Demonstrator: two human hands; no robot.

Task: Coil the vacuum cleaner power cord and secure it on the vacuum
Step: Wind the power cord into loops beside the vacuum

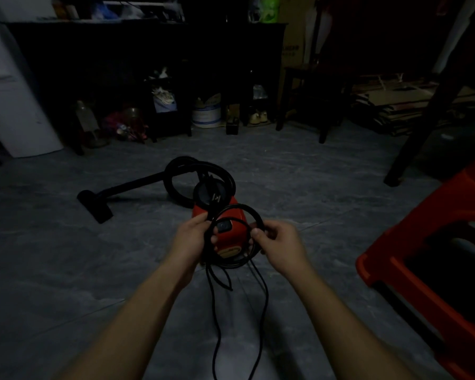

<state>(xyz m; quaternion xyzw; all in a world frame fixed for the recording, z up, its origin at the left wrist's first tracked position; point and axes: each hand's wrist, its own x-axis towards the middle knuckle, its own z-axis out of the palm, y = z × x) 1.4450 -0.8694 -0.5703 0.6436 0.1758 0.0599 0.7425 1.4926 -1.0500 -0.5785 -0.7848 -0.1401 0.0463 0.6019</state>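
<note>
A small red vacuum cleaner (231, 237) with a black round top sits on the grey floor in front of me. Its black hose (176, 171) loops behind it, and the wand with its floor nozzle (95, 205) lies to the left. I hold a coil of the black power cord (244, 208) above the vacuum. My left hand (192, 239) grips the coil's left side and my right hand (280, 242) pinches its right side. Loose cord strands (217, 311) hang from the coil toward me. The plug (215, 197) rests on the vacuum's top.
A red plastic stool (433, 264) stands close on the right. A dark cabinet (148, 64) lines the back wall, with bottles, a white bucket (206, 115) and clutter at its foot. A dark wooden stool (313, 86) and flattened cardboard (395, 105) are at the back right.
</note>
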